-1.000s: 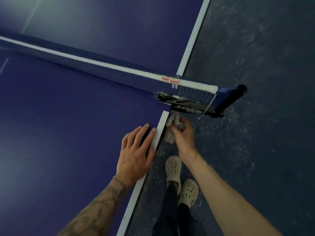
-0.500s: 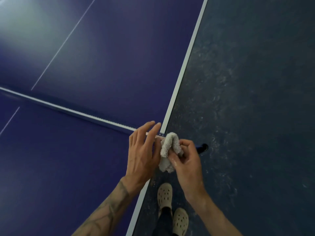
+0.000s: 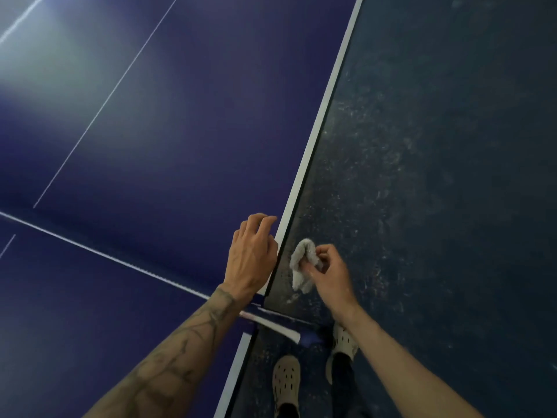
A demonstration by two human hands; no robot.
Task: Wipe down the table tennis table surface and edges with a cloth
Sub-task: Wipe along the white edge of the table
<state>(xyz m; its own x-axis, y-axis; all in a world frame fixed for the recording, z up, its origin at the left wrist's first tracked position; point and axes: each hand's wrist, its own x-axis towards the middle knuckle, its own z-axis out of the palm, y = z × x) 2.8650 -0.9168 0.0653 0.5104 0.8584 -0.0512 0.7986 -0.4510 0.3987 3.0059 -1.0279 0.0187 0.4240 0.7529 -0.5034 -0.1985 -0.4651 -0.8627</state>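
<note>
Cloth (image 3: pixel 302 262): one is counted, pale and bunched, held just beside the side edge of the single table tennis table (image 3: pixel 187 131), out over the dark floor (image 3: pixel 437 176) and not on the tabletop. It is pinched between the thumb and curled fingers of the right hand (image 3: pixel 330 274), whose forearm is stretched in from the lower right. The left hand (image 3: pixel 251 256) is placed palm down at the white edge line, its fingers loosely bent and close together, with nothing held. One net (image 3: pixel 120 260) is crossed by the tattooed left forearm. Two pale clogs (image 3: pixel 286 380) are seen below.
</note>
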